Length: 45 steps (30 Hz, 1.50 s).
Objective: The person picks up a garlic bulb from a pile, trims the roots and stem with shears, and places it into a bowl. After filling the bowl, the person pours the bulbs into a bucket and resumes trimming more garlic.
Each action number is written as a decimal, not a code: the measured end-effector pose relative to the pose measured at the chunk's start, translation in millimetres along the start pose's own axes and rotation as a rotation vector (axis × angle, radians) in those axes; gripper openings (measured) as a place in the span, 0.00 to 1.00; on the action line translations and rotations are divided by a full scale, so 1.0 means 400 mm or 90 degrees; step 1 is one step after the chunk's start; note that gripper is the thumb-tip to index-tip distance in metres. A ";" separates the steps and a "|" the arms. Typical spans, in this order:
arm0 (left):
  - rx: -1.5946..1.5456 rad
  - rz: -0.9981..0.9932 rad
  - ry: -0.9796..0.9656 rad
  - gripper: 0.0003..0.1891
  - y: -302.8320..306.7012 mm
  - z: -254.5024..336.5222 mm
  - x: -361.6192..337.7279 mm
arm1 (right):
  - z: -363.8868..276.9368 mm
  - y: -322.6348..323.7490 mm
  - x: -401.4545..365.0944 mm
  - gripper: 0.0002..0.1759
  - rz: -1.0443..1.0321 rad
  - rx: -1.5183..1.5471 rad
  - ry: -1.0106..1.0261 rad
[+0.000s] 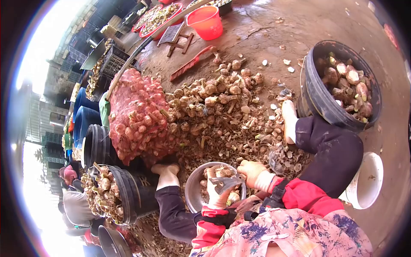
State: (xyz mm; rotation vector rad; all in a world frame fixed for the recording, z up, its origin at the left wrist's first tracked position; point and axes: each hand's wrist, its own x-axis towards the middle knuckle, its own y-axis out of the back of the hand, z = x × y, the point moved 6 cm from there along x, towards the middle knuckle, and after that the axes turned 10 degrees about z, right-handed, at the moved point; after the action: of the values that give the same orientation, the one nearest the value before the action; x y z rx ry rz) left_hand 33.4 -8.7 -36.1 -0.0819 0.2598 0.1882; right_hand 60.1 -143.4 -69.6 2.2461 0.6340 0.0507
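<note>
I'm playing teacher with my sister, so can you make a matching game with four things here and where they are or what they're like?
1. Mesh sack
2. Metal bowl
3. White bucket
4. Red bucket

A. Beside the right knee
B. Near a small stool
C. Packed with bulbs
D. Between the person's legs

Right pairs: 1-C, 2-D, 3-A, 4-B

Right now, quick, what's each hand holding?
Left hand: over the metal bowl, by something grey; grip unclear.
Right hand: fingers curled near the bowl's rim; hold unclear.
</note>
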 end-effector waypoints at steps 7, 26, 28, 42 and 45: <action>0.270 0.124 -0.149 0.38 0.001 0.056 -0.041 | 0.216 -0.024 -0.035 0.11 0.094 0.086 -0.220; -0.581 0.018 0.105 0.29 0.062 -0.011 0.068 | 0.005 -0.001 0.067 0.16 0.289 0.316 0.084; -0.558 -0.050 0.077 0.26 0.016 0.028 0.083 | 0.037 -0.032 0.084 0.14 0.225 0.280 0.123; 0.423 0.096 0.185 0.28 0.294 -0.040 0.223 | 0.367 -0.252 0.037 0.13 0.120 0.504 -0.564; 0.658 0.228 -0.088 0.26 0.315 -0.139 0.456 | 0.351 -0.268 0.060 0.13 0.101 0.543 -0.536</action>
State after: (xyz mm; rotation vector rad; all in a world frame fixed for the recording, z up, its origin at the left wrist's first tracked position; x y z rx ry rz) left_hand 167.9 140.8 -144.7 1.0061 0.2067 0.3937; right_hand 67.8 -167.8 -245.9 2.7523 -0.0242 -1.2207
